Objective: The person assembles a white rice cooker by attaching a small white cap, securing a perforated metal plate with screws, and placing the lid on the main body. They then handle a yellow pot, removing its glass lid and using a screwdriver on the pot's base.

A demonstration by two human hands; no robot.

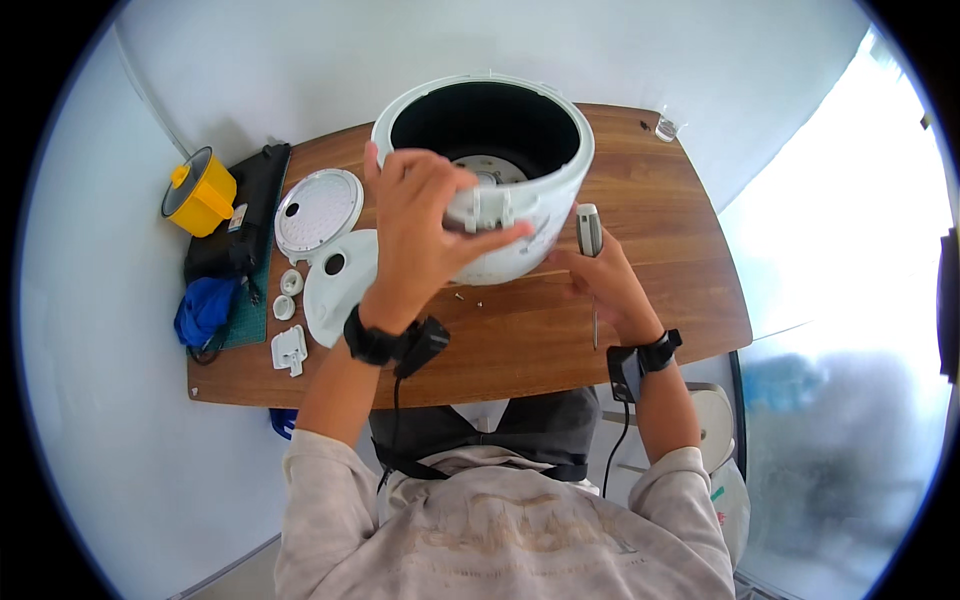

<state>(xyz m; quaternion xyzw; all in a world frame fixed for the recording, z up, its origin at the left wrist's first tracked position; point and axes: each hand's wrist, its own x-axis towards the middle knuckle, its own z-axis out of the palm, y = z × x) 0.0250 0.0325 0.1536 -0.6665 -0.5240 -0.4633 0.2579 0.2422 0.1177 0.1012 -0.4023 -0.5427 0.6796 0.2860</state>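
A white rice cooker body (505, 262) with a dark inside is tilted toward me above the table. My left hand (415, 215) is closed on its near left rim, beside the hinge part at the front. My right hand (610, 280) grips a screwdriver (589, 228), its grey handle up and its thin shaft pointing down. The fingertips of that hand are at the cooker's lower right side; whether they bear its weight is hidden. Small screws (460, 296) lie on the table below the cooker.
Left of the cooker lie a round white inner lid (325, 200), a white lid cover (335, 300), small white caps (291, 282) and a white plastic piece (289, 350). Farther left are a yellow pot (205, 200), a blue cloth (205, 310) and a green mat (250, 322). A glass (667, 126) stands far right.
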